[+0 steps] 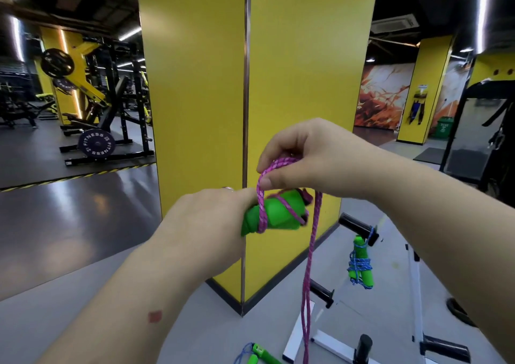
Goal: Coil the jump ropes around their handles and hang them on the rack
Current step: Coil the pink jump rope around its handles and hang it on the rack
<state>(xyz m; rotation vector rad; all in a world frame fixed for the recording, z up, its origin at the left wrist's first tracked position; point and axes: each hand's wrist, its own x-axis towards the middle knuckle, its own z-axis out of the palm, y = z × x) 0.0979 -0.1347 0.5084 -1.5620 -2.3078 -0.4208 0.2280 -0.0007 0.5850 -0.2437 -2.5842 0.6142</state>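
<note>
Floor rope: a blue-corded jump rope (257,353) with green handles lies at the bottom edge, beside the rack's foot.
Left hand: the left hand (207,225) grips the green handles (274,210), fingers curled round them.
Right hand: the right hand (309,158) pinches the pink rope (311,249) just above the handles; a few turns wrap them, the slack dropping to the floor.
Rack: on the white rack (413,274), a coiled blue rope bundle (361,264) hangs from a black peg.
Behind: a yellow pillar (250,65).
</note>
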